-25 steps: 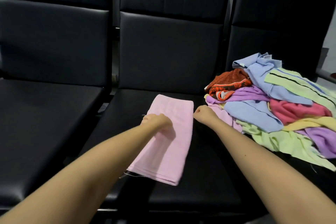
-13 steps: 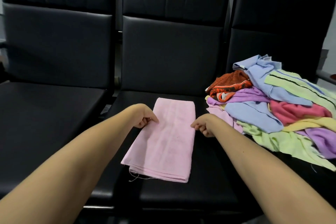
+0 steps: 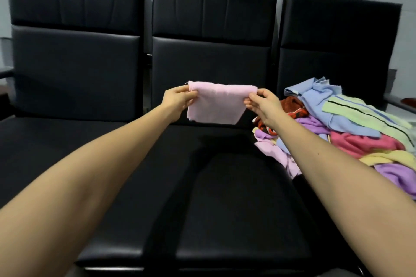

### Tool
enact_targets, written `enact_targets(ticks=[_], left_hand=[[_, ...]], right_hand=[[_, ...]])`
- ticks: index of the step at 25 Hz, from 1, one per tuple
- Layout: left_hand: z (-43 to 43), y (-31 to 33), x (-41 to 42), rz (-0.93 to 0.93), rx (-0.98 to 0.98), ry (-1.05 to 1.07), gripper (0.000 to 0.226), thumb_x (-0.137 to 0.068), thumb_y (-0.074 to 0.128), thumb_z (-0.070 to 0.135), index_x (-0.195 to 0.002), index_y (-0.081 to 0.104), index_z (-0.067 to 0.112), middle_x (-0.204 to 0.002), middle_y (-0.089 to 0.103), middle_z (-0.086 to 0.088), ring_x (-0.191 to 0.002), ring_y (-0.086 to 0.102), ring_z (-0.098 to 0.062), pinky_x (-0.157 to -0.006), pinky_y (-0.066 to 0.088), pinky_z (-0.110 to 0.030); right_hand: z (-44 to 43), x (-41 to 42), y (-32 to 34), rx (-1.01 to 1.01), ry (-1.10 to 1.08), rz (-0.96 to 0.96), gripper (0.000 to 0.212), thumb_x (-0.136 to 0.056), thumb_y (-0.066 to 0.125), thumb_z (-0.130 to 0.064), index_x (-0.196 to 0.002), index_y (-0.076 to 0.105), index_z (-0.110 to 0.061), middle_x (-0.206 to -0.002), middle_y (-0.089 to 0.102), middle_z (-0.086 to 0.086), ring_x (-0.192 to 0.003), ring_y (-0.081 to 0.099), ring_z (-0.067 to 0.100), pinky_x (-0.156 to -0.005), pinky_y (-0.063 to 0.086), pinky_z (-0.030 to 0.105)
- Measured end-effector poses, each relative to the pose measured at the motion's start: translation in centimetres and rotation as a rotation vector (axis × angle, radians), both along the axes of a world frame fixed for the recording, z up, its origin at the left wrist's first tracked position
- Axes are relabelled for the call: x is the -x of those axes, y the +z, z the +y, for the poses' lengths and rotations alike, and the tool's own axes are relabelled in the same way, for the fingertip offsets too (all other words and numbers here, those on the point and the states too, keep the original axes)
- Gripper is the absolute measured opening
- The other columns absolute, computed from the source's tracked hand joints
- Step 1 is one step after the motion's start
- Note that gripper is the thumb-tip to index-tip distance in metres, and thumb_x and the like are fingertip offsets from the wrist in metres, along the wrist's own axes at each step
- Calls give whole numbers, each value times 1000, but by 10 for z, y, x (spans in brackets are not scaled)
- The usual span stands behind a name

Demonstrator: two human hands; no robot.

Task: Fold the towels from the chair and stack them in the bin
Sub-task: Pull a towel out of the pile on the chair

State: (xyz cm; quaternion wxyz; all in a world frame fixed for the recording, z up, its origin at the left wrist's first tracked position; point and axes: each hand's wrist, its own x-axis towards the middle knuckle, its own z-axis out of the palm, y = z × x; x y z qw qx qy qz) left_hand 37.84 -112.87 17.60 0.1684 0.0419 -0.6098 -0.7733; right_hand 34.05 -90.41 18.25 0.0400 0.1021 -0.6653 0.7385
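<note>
- Black and padded, the left chair (image 3: pixel 74 69) stood at the left end of a row of three, beside the middle chair (image 3: pixel 202 164) over which the work was held.
- The left hand (image 3: pixel 177 99) pinched the upper left corner of the pink towel (image 3: pixel 217 105) between thumb and curled fingers, with the arm stretched out over the middle seat.
- The pink towel hung in the air above the back edge of the middle chair's seat, not touching it, and looked folded down to a short band. Its top edge ran taut from one pinch to the other. The rest drooped below the grips, and the lower right corner slanted inward. Holding it up this way probably let the layers hang square before a further fold.
- The right hand (image 3: pixel 261 102) pinched the upper right corner in the same manner, level with the left.
- Unfolded towels (image 3: pixel 351 123) lay heaped on the seat of the right chair (image 3: pixel 337 51) and spilled over its left edge toward the middle seat, likely kept within easy reach of the right hand.
- The bin was not in view.
</note>
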Motion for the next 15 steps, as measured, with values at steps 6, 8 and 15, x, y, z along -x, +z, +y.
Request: enact_targets(ticks=[6, 8, 15], left_hand=[[-22, -103, -59, -636, 787, -402, 15, -79, 65, -4, -85, 66, 9, -81, 62, -3, -70, 58, -8, -59, 49, -15], [-24, -112, -64, -755, 934, -448, 17, -80, 57, -5, -83, 65, 10, -81, 60, -3, -72, 56, -9, -63, 48, -17], [8, -92, -44, -879, 461, -147, 51, -94, 54, 27, -138, 37, 6, -135, 46, -15, -119, 51, -31, -88, 48, -39]], right_hand=[[35, -44, -104, -855, 321, -599, 19, -93, 52, -10, -75, 55, -12, -67, 56, 1, -41, 43, 3, -39, 35, 12], [44, -50, -120, -953, 365, -689, 15, -93, 52, -17, -80, 59, -13, -69, 56, -1, -49, 41, 6, -43, 34, 14], [15, -26, -132, -540, 85, -633, 46, -92, 55, -32, -128, 49, -3, -117, 60, 12, -94, 61, 22, -72, 52, 32]])
